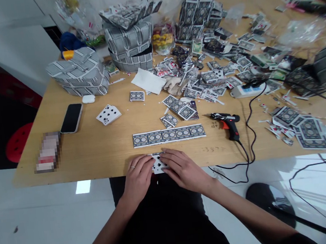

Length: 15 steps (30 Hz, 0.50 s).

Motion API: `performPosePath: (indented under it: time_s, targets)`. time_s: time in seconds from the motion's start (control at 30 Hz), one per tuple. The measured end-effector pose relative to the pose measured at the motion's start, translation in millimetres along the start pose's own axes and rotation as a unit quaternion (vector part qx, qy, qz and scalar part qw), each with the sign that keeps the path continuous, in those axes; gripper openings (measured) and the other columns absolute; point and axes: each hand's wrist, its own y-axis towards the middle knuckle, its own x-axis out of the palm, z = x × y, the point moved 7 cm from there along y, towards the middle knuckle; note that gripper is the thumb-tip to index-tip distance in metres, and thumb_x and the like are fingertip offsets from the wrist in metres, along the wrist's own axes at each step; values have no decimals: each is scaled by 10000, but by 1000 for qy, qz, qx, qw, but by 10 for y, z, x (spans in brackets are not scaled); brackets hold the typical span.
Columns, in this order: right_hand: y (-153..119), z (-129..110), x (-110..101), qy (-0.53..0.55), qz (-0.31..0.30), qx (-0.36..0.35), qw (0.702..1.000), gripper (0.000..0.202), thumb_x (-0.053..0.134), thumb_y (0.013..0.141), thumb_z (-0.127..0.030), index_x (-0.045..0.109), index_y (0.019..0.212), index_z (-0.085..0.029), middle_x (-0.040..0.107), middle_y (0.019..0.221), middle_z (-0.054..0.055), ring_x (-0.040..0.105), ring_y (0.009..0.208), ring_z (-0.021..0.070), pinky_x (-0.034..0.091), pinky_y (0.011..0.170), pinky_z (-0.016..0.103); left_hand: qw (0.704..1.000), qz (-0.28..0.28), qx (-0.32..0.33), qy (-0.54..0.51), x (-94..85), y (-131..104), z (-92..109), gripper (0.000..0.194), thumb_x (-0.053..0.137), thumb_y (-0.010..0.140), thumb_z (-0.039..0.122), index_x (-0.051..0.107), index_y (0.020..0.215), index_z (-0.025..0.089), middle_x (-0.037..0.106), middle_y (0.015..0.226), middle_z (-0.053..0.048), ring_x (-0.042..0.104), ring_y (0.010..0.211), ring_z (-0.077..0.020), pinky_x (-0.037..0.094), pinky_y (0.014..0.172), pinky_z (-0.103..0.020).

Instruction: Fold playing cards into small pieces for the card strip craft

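Going left to right, we have the phone [71,118] flat on the table [118,142], then our left hand [138,174] and right hand [184,170] with bent fingers at either side of the card [158,164] at the near edge, below the strip [168,135], then the glue gun [227,123]

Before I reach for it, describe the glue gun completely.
The glue gun is black, apparently plastic, with an orange trigger, red light and narrow nozzle. It lies on its side on the wooden table, right of the card strip, nozzle pointing left, handle toward the near edge. A black cord leaves the handle.
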Motion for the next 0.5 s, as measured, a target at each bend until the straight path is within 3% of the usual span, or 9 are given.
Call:
performPosePath:
  time_s: [0.27, 0.5]
  targets:
    - [-34, 35, 24, 22, -28, -17, 999, 546, 726, 1023, -342, 588, 1520, -164, 684, 1449, 182, 596, 1425, 360, 546, 1172, 619, 1000, 15, -9, 6, 5, 12, 30, 299, 607, 1016, 75, 745, 1227, 235, 782, 1220, -78, 712, 1166, -250, 549, 1027, -432]
    - [-25, 33, 8, 13, -13, -8, 1000, 411, 634, 1065, -210, 638, 1476, -205, 735, 1357, 138, 631, 1379, 313, 583, 1138, 568, 1000, 10, -20, 12, 28, 21, 5, 298, 609, 1014, 91, 764, 1204, 260, 783, 1202, -72, 715, 1136, -248, 546, 1011, -445]
